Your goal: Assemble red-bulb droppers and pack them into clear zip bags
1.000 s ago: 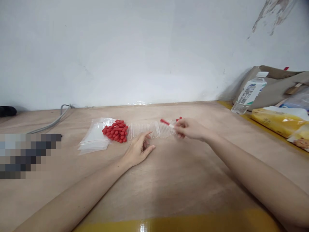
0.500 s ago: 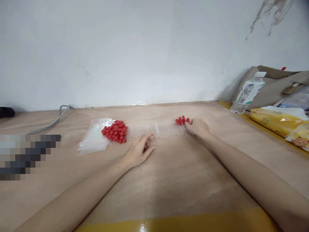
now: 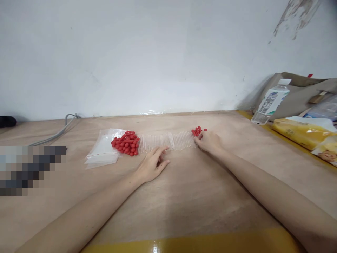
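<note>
Tubes [image 3: 181,140] lie flat at table centre in a left-to-right row, each long axis running roughly near to far. Red bulbs [image 3: 198,131] sit at the right tubes' far ends; loose bulbs [image 3: 126,144] form a pile at left. Flat, clear plastic bags [image 3: 101,151] are stacked beside it. The left hand [image 3: 154,163] is relaxed, grasping nothing visible. The right hand [image 3: 209,142] touches the row's right end; its grip cannot be determined. The table [image 3: 184,196] is wood-grained.
</note>
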Tool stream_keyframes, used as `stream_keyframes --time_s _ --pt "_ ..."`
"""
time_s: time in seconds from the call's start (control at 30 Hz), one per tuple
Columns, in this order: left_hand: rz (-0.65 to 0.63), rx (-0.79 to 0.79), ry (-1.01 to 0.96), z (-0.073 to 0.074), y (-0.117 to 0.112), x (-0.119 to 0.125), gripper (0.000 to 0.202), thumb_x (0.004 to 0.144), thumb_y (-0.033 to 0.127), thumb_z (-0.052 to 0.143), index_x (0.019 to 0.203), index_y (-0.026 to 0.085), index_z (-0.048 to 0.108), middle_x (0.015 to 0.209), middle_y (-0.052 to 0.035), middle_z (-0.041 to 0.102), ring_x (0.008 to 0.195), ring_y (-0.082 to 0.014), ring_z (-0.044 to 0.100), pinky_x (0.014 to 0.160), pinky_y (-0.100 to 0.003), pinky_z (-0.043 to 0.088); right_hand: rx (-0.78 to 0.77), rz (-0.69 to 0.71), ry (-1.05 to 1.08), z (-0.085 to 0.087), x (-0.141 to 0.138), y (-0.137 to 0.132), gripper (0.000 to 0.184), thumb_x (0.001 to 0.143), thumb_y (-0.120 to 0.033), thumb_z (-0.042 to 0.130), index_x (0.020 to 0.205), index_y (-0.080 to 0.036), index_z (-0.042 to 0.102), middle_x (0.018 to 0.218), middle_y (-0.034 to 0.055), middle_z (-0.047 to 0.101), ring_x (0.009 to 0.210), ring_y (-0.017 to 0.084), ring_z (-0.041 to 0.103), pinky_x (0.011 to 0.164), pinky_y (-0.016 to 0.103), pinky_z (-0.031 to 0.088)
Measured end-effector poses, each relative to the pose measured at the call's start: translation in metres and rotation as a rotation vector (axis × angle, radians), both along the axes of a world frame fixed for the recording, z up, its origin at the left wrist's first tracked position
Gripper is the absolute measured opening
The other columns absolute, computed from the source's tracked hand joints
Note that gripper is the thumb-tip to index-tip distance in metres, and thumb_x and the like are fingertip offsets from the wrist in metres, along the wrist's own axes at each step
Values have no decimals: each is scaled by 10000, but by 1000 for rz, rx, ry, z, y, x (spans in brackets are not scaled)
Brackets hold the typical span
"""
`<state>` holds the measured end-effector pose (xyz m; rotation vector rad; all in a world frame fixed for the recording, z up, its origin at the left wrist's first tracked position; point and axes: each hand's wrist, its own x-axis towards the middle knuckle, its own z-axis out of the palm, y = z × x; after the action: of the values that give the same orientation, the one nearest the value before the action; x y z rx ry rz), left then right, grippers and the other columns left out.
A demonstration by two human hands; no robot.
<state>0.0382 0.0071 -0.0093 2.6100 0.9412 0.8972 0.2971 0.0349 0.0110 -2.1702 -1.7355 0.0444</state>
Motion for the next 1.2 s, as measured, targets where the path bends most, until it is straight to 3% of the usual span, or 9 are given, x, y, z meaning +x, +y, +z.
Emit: stream_keyframes --time_s 0.27,0.4,0.57,0.73,0.87,1.03,1.2 --pt "-3 1 -3 0 0 0 347 844 236 506 1178 193 423 955 -46 550 680 -109 538 663 -272 490 -28 -2 43 4 -2 3 299 799 -358 436 663 -181 635 755 102 645 853 246 603 640 292 423" --pt "-8 5 -5 0 0 0 345 840 223 509 1173 186 425 955 -45 553 681 -106 535 672 -271 490 -19 -102 52 11 15 8 373 779 -456 439 615 -185 635 681 97 643 725 234 615 580 286 402" --pt "-9 3 1 0 0 0 340 843 231 505 1171 189 429 960 -48 552 687 -110 537 671 -272 490 -31 -189 35 8 34 16 290 728 -401 492 656 -174 656 714 112 655 719 241 618 554 288 393" --pt "-10 11 1 0 0 0 337 839 224 507 1166 185 434 950 -47 554 683 -109 535 668 -270 490 9 -160 0 4 30 14 250 732 -375 501 713 -180 656 759 98 656 752 234 612 582 289 403" --pt "-8 3 1 1 -1 0 324 840 227 506 1154 188 439 948 -48 554 679 -111 537 658 -271 491 38 -21 -15 2 15 9 269 765 -404 469 696 -214 646 751 56 653 737 214 605 612 291 408" --pt "-3 -7 14 2 -2 0 302 846 236 503 1139 186 451 932 -46 550 680 -114 541 671 -280 487 -15 30 -38 0 -1 4 242 778 -355 470 725 -206 653 817 82 650 825 229 598 658 297 410" --pt "-10 -2 12 1 0 -1 297 849 235 503 1139 191 454 935 -45 550 677 -113 547 671 -279 487 -138 48 -9 13 -3 -3 184 744 -269 480 676 -201 637 761 58 636 772 196 597 623 267 407"
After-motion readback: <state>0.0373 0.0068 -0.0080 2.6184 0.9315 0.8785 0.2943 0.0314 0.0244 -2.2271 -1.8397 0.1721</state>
